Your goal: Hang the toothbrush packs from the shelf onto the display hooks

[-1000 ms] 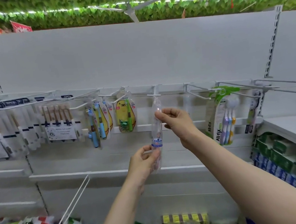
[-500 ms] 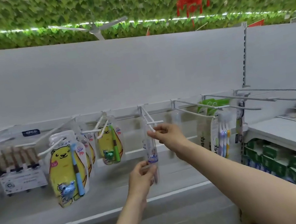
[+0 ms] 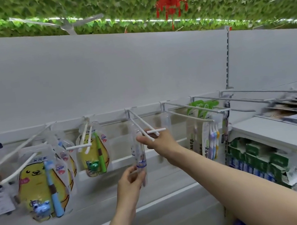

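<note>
— Now, item one: the toothbrush pack [image 3: 139, 151]. Handling?

— Clear, narrow blister pack, long and thin. Likely very light, and the plastic looks thin enough to flex and to slide under the fingers. Best taken at both ends: by the top tab near the hanging hole, and by the bottom edge to stop it swinging.

— Location?

— Hanging upright between the two hands, its top at the tip of the hook [image 3: 147, 129], its label just above the lower fingers. Whether the hole is already over the prong, I cannot tell; the frame is blurred there.

— Item two: right hand [image 3: 159, 142].

— Arm stretched forward and up, thumb and fingers closed narrowly on the pack's top, right under the hook's end bar.

— Item three: left hand [image 3: 131, 178].

— Raised from below, fingertips pinching the pack's lower end, steadying it.

— Neighbours?

— Yellow bear packs [image 3: 40, 183] well to the left of the fingers; a green-topped pack [image 3: 207, 142] to their right, both already hung.
</note>
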